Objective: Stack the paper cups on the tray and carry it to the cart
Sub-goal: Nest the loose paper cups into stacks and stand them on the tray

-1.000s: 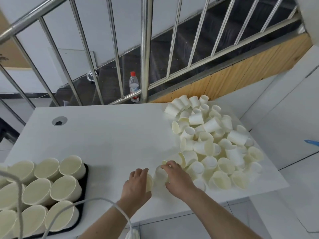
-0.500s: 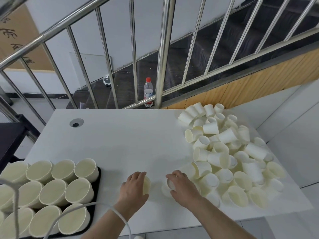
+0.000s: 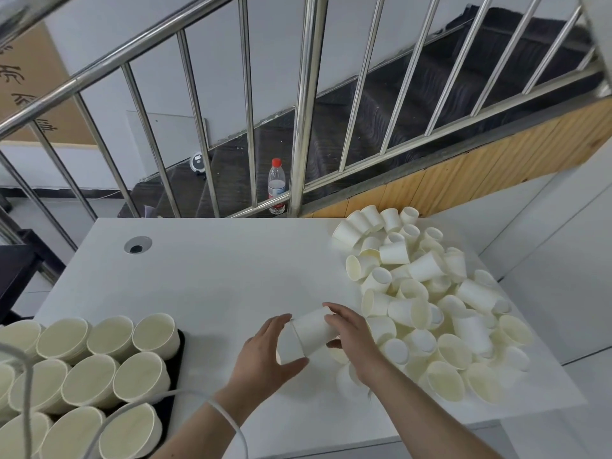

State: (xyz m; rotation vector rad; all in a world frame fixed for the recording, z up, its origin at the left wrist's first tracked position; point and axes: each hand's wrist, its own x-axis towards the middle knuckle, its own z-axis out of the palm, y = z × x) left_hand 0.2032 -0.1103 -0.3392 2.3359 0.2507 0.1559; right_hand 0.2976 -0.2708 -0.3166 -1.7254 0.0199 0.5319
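Note:
Above the white table point(image 3: 215, 286) both hands hold white paper cups end to end. My left hand point(image 3: 261, 356) grips a lower cup point(image 3: 289, 347). My right hand point(image 3: 351, 336) grips an upper cup point(image 3: 313, 329), whose mouth sits over the lower one. A heap of loose paper cups point(image 3: 430, 293) covers the table's right side, lying at all angles. At the lower left a black tray point(image 3: 177, 352) carries several stacks of cups point(image 3: 89, 369) with their mouths up.
A steel stair railing point(image 3: 304, 104) runs along the table's far edge, with a plastic water bottle point(image 3: 276, 185) on the stairs behind it. A cable hole point(image 3: 137, 245) sits in the table's far left. A white cord point(image 3: 228, 422) hangs near my left wrist.
Both hands have lifted off the table with a cup each and brought them together, the right hand's cup now over the left hand's cup. The camera has tilted and shifted left.

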